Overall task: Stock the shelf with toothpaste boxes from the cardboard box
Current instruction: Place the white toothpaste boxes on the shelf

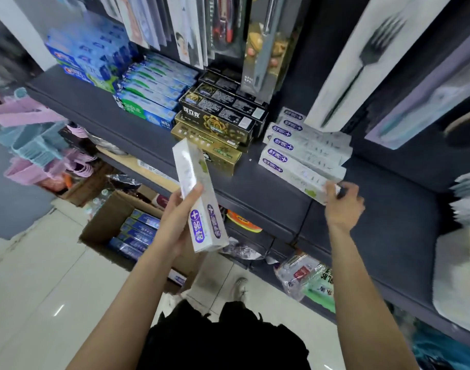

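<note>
— Toothpaste boxes: how far along am I?

— Partway. My shelf (pixel 255 180) carries several stacks already; the cardboard box (pixel 108 217) on the floor holds more. My right hand (pixel 342 200) pinches the front white box (pixel 298 175) of its stack; my left hand (pixel 179 222) grips another white box (pixel 199 196) below the shelf.

Bare dark shelf (pixel 100 108) lies open along the near edge and to the right of the white boxes (pixel 306 153). Farther back, blue boxes (pixel 146 92) and black-and-gold boxes (pixel 220 121) fill the depth. Hanging utensil packs (pixel 346 68) crowd the space above the far right.
</note>
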